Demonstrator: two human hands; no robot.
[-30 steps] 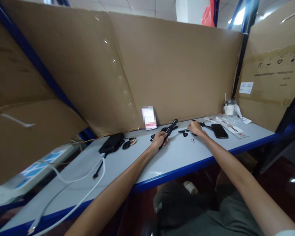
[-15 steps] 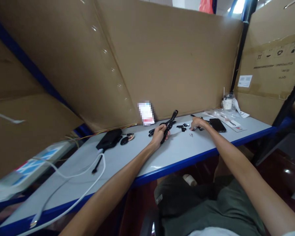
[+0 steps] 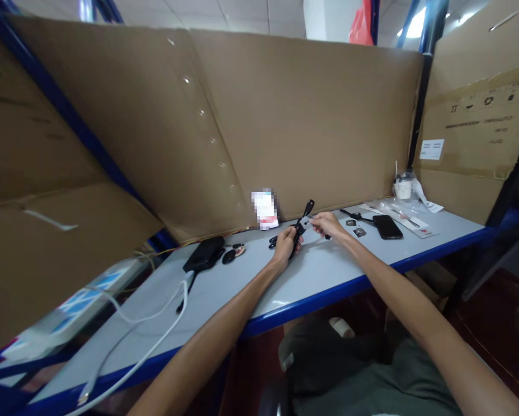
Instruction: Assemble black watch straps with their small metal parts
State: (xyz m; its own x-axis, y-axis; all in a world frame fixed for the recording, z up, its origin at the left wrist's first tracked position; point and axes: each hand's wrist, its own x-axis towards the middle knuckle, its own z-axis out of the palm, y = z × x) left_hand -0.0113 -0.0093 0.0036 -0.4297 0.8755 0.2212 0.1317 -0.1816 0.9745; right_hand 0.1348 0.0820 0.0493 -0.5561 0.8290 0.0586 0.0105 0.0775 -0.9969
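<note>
My left hand (image 3: 287,245) is closed around a black long-handled tool (image 3: 307,208), held tilted over the table with its rounded end up and away from me. The fingers of my right hand (image 3: 326,224) pinch a small flat silvery metal piece (image 3: 306,222) against the middle of that tool. Just behind my left hand lie black looped parts (image 3: 273,242), partly hidden. Small dark metal pieces (image 3: 359,232) rest to the right of my right hand, beside a black slender tool (image 3: 357,216). My right hand covers part of the small pieces beneath it.
A black phone (image 3: 388,227), clear packaging (image 3: 404,216) and a cup (image 3: 403,188) stand or lie at the right. A lit screen (image 3: 265,209) leans on the cardboard wall. At the left are a black box-shaped device (image 3: 205,253), a white cable (image 3: 155,345) and a power strip (image 3: 90,294).
My right hand has left the small pieces on the table and moved left to the black tool, now with the flat metal piece in its fingers. My left hand keeps its grip.
</note>
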